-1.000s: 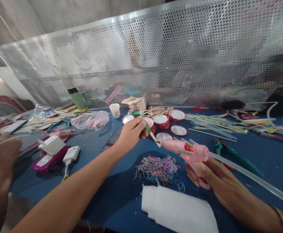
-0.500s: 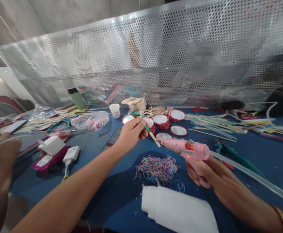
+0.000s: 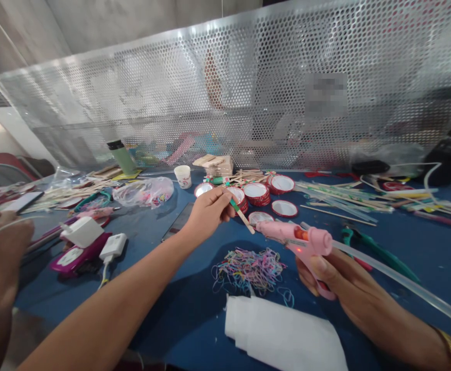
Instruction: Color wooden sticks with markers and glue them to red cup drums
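Between the fingertips of my left hand (image 3: 210,214) is a wooden craft stick (image 3: 244,219) with a green band around it, its bare end slanting down to the right. My right hand (image 3: 329,275) is wrapped round the handle of a pink hot glue gun (image 3: 291,237), whose small light glows orange. The gun's nozzle is at the free end of the stick; whether they touch I cannot tell. A long clear glue stick (image 3: 399,281) runs out of the gun's back. Below lies a tangle of colourful rubber bands (image 3: 250,269), with a rolled white cloth or paper (image 3: 283,330) in front.
Behind my left hand stand red-rimmed white discs (image 3: 257,190) in stacks, and a paper cup (image 3: 183,176). Green-handled pliers (image 3: 383,252) lie right. A purple power strip (image 3: 81,255) with white chargers is left, near another person's arm (image 3: 1,257). A perforated metal screen (image 3: 152,103) borders the back.
Almost nothing differs. Both hands keep their hold, and the stick and glue gun stay in nearly the same place.
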Tool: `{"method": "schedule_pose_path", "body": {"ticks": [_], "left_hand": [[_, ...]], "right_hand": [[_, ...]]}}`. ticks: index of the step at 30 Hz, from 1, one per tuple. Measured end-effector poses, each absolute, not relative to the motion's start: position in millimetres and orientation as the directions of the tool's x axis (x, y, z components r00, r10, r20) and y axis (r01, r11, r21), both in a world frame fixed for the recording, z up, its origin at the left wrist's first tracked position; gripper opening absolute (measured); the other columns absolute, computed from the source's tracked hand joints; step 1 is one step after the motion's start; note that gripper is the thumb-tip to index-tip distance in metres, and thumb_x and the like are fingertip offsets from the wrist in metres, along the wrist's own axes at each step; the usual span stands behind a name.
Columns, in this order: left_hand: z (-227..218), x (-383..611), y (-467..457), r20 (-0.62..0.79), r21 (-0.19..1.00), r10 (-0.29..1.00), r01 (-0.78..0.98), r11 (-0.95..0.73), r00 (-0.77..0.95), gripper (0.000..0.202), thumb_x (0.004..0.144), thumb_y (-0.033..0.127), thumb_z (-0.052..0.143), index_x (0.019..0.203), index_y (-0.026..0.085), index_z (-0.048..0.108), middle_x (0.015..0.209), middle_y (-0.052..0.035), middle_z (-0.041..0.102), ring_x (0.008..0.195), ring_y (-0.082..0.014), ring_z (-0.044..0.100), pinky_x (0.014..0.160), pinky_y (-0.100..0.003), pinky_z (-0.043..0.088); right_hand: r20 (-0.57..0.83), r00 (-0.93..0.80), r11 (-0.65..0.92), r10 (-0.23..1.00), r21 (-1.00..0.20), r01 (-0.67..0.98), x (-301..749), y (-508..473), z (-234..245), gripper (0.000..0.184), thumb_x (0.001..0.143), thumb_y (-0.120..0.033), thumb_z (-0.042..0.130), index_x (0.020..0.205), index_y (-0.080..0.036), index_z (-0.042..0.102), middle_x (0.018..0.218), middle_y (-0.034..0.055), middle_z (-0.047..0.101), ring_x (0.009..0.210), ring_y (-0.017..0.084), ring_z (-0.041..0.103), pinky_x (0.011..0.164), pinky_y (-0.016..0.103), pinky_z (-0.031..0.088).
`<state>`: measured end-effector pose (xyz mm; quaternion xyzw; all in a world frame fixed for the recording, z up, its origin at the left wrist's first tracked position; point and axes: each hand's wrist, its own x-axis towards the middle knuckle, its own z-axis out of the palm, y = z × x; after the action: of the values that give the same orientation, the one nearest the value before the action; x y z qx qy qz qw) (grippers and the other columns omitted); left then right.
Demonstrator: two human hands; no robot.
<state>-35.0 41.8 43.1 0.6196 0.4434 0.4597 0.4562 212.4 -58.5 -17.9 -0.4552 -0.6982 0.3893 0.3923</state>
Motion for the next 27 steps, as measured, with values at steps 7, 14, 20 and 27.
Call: {"method": "schedule_pose_path", "body": {"ticks": [7, 14, 20, 27], "left_hand": [[42.1, -35.2, 42.6, 0.17, 0.973, 0.968, 0.127, -0.195, 0.184, 0.02, 0.09, 0.03, 0.054, 0.074, 0.017, 0.057, 0.055, 0.0029, 0.059, 0.043, -0.0051, 0.047, 0.044, -0.018, 0.033], [41.9, -35.7, 42.5, 0.173, 0.972, 0.969, 0.128, -0.197, 0.176, 0.021, 0.09, 0.029, 0.053, 0.073, 0.017, 0.056, 0.055, 0.0026, 0.059, 0.044, -0.0049, 0.047, 0.044, -0.018, 0.032], [42.7, -35.2, 42.5, 0.169, 0.973, 0.971, 0.127, -0.192, 0.166, 0.021, 0.089, 0.03, 0.054, 0.072, 0.017, 0.055, 0.054, 0.0029, 0.059, 0.043, -0.0054, 0.047, 0.044, -0.019, 0.032], [41.3, -36.3, 43.3, 0.178, 0.971, 0.971, 0.132, -0.2, 0.16, 0.021, 0.091, 0.027, 0.051, 0.072, 0.017, 0.055, 0.055, 0.0026, 0.059, 0.043, -0.0053, 0.046, 0.044, -0.019, 0.032]], "right_hand": [[0.172, -0.286, 0.272, 0.943, -0.891, 0.362, 212.8, -59.2, -17.9, 0.053, 0.096, -0.063, 0.036, 0.066, -0.022, 0.048, 0.063, 0.0011, 0.051, 0.059, 0.014, 0.044, 0.058, 0.029, 0.043], [0.18, -0.305, 0.29, 0.935, -0.882, 0.371, 211.9, -60.5, -15.7, 0.052, 0.098, -0.061, 0.035, 0.067, -0.022, 0.049, 0.064, 0.0007, 0.051, 0.059, 0.014, 0.044, 0.058, 0.029, 0.041], [0.179, -0.301, 0.286, 0.937, -0.886, 0.365, 212.9, -59.4, -19.4, 0.054, 0.096, -0.065, 0.035, 0.067, -0.022, 0.049, 0.064, 0.0007, 0.05, 0.059, 0.014, 0.042, 0.057, 0.029, 0.041], [0.166, -0.294, 0.271, 0.941, -0.89, 0.367, 214.5, -58.1, -19.2, 0.052, 0.096, -0.063, 0.035, 0.067, -0.022, 0.049, 0.063, 0.0008, 0.05, 0.059, 0.014, 0.043, 0.058, 0.029, 0.042]]}}
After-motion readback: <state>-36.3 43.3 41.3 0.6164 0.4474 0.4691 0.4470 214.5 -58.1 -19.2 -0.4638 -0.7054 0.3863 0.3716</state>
